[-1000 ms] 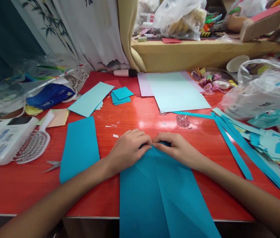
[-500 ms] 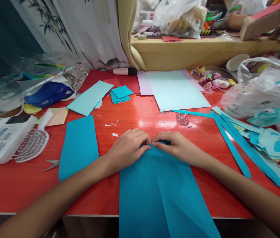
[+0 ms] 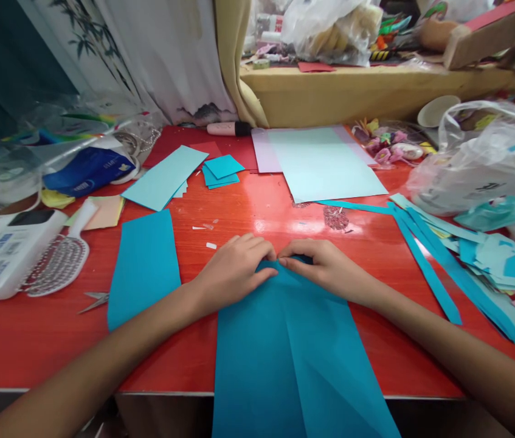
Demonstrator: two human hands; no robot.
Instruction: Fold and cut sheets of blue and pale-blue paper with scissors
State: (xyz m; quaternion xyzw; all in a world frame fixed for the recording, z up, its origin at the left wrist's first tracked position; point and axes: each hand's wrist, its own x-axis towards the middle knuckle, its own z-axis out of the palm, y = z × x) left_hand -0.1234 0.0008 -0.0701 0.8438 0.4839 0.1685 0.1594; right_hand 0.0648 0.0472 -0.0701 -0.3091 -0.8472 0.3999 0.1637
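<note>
A large blue sheet of paper [image 3: 261,365] with a lengthwise crease lies before me, its near end hanging past the table edge. My left hand [image 3: 239,267] grips its far edge, fingers curled over the top and the thumb on the paper. Right beside it, my right hand [image 3: 314,264] pinches the same edge between thumb and forefinger. The fingertips of both hands almost meet at the top of the crease. Under my left forearm a second blue piece of paper [image 3: 145,261] is partly hidden. Scissors [image 3: 94,300] poke out from beneath that piece.
Small blue squares [image 3: 223,169], a pale blue strip [image 3: 168,176] and pale sheets [image 3: 325,164] lie farther back. Paper strips and scraps [image 3: 489,261] pile up at right beside a plastic bag [image 3: 489,164]. A hairbrush [image 3: 63,261] and white box [image 3: 8,258] sit left.
The blue sheet's near end has shifted slightly left. My left thumb shows a little farther from its fingers; both hands stay at the far edge.
</note>
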